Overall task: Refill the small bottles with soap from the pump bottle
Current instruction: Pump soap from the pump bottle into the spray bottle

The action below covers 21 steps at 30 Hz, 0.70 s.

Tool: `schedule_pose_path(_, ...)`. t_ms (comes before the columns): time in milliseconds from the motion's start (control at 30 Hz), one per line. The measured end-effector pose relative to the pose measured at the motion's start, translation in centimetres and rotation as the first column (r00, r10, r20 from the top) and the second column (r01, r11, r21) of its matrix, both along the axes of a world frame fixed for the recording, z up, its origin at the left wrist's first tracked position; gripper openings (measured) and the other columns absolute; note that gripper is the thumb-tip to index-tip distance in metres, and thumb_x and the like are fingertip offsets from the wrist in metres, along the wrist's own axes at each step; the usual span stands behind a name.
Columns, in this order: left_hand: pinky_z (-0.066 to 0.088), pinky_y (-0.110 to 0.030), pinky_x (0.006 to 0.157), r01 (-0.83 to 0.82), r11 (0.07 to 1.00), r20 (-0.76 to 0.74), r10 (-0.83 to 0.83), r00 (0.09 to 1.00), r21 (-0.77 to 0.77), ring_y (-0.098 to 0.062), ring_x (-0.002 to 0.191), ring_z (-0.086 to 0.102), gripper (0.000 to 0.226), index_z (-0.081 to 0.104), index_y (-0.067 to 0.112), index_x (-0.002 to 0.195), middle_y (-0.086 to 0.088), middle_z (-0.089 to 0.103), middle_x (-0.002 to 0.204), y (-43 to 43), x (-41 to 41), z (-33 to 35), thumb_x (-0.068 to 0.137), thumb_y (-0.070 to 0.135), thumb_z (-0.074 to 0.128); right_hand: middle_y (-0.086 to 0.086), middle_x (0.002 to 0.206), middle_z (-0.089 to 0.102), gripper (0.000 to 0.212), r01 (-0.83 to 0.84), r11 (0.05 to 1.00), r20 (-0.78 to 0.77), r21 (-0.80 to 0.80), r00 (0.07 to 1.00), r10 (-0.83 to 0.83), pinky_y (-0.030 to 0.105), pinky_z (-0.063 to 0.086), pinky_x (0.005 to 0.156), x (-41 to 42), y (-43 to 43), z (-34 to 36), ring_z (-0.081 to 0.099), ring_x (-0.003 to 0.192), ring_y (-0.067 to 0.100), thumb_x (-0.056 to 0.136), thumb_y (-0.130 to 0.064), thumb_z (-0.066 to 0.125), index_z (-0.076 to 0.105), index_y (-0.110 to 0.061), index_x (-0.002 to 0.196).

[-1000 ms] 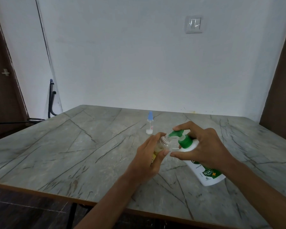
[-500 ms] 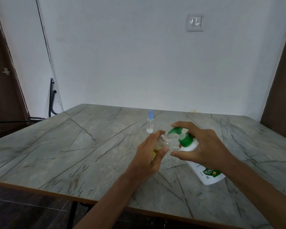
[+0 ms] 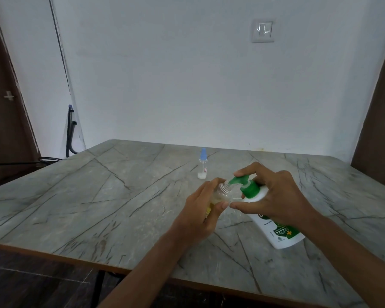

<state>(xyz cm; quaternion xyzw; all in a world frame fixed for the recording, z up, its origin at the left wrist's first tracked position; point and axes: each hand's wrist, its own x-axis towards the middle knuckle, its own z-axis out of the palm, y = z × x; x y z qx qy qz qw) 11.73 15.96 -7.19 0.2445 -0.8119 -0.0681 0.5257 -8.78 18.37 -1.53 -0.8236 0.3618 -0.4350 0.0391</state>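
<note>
Your left hand (image 3: 198, 215) is gripping the small clear plastic bottle (image 3: 223, 192); your right hand (image 3: 278, 196) is gripping the white green-pump soap bottle (image 3: 273, 231) labelled "99.99%".

The desk (image 3: 98, 207) is grey-green, marbled with dark veins, with an orange-brown edge at 6 o'clock. The pump bottle (image 3: 273, 230) is white with a green pump head (image 3: 238, 181) and collar; its label is green with white print and a yellow-orange cross. The small bottle (image 3: 223, 193) at its 10 o'clock is clear with pale yellow liquid. The far bottle (image 3: 202, 167), at 12 o'clock on the desk, is clear with a light blue cap and white base. The wall (image 3: 165, 74) is pale bluish white
</note>
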Motion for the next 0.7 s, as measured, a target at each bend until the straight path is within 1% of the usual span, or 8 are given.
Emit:
schedule_pose_path(67,0.049,-0.017,0.07,0.008,1.0,0.003,-0.008,1.0,-0.006,-0.01,0.084,0.059,0.036,0.048,0.008,0.128,-0.001,0.059,0.108,-0.04,-0.05,-0.06,0.096,0.025,0.052,-0.013,0.082,0.073,0.053,-0.003,1.0,0.008,-0.005,1.0,0.003,0.014,0.055,0.058,0.04,0.03,0.01,0.07,0.07,0.003,0.059,-0.057,0.08,0.057,-0.044,0.105)
schedule_pose_path(133,0.051,-0.021,0.071,0.009,1.0,-0.003,-0.009,1.0,-0.009,-0.01,0.085,0.06,0.037,0.047,0.008,0.129,-0.001,0.059,0.109,-0.09,-0.1,-0.06,0.096,0.026,0.052,-0.012,0.083,0.073,0.054,0.013,1.0,-0.006,0.0,1.0,-0.013,0.019,0.056,0.059,0.02,-0.06,-0.1,0.07,0.07,0.004,0.061,-0.059,0.079,0.056,-0.044,0.107)
schedule_pose_path(167,0.051,-0.02,0.072,0.006,1.0,-0.008,-0.006,1.0,-0.013,-0.009,0.087,0.06,0.038,0.047,0.008,0.129,0.0,0.058,0.111,-0.15,-0.11,-0.05,0.096,0.026,0.051,-0.013,0.084,0.073,0.055,0.025,1.0,-0.024,0.001,0.999,-0.025,0.021,0.056,0.06,-0.01,-0.11,-0.14,0.07,0.071,0.004,0.062,-0.059,0.079,0.054,-0.045,0.11)
schedule_pose_path(267,0.045,-0.01,0.079,-0.017,1.0,-0.033,0.016,0.999,-0.013,-0.001,0.095,0.058,0.04,0.046,0.008,0.131,0.003,0.056,0.113,-0.2,-0.08,0.02,0.097,0.029,0.05,-0.015,0.087,0.071,0.064,0.034,0.999,-0.082,-0.012,0.996,-0.035,0.023,0.056,0.063,-0.01,-0.27,-0.34,0.068,0.073,0.006,0.067,-0.052,0.084,0.05,-0.045,0.121)
schedule_pose_path(367,0.044,-0.009,0.08,-0.014,1.0,-0.043,0.014,0.999,-0.003,0.001,0.096,0.058,0.041,0.045,0.007,0.131,0.003,0.056,0.114,-0.16,-0.12,0.16,0.097,0.029,0.05,-0.013,0.091,0.071,0.071,0.053,0.998,-0.11,-0.03,0.992,-0.056,0.022,0.055,0.065,-0.11,-0.27,-0.41,0.067,0.073,0.007,0.068,-0.054,0.083,0.045,-0.049,0.128)
schedule_pose_path(467,0.045,-0.009,0.081,-0.015,1.0,-0.046,0.015,0.999,-0.007,0.0,0.097,0.058,0.04,0.044,0.01,0.132,0.005,0.055,0.114,-0.19,-0.14,0.14,0.097,0.029,0.05,-0.014,0.092,0.071,0.067,0.052,0.998,-0.117,-0.028,0.992,-0.055,0.023,0.055,0.065,-0.16,-0.27,-0.4,0.068,0.074,0.006,0.068,-0.056,0.081,0.047,-0.046,0.126)
schedule_pose_path(567,0.045,-0.009,0.08,-0.017,1.0,-0.045,0.017,0.999,-0.008,0.0,0.096,0.058,0.04,0.045,0.008,0.131,0.004,0.055,0.114,-0.22,-0.09,0.06,0.096,0.026,0.052,-0.013,0.09,0.072,0.066,0.046,0.999,-0.108,-0.014,0.993,-0.047,0.026,0.056,0.062,-0.13,-0.33,-0.45,0.068,0.073,0.007,0.068,-0.055,0.082,0.048,-0.046,0.123)
schedule_pose_path(700,0.047,-0.011,0.077,-0.012,1.0,-0.043,0.011,0.999,-0.012,-0.001,0.093,0.059,0.04,0.045,0.007,0.131,0.003,0.056,0.113,-0.17,-0.14,0.03,0.097,0.026,0.051,-0.005,0.083,0.073,0.064,0.037,0.999,-0.072,-0.008,0.997,-0.038,0.028,0.057,0.056,-0.12,-0.24,-0.29,0.068,0.065,0.009,0.066,-0.052,0.083,0.048,-0.048,0.12)
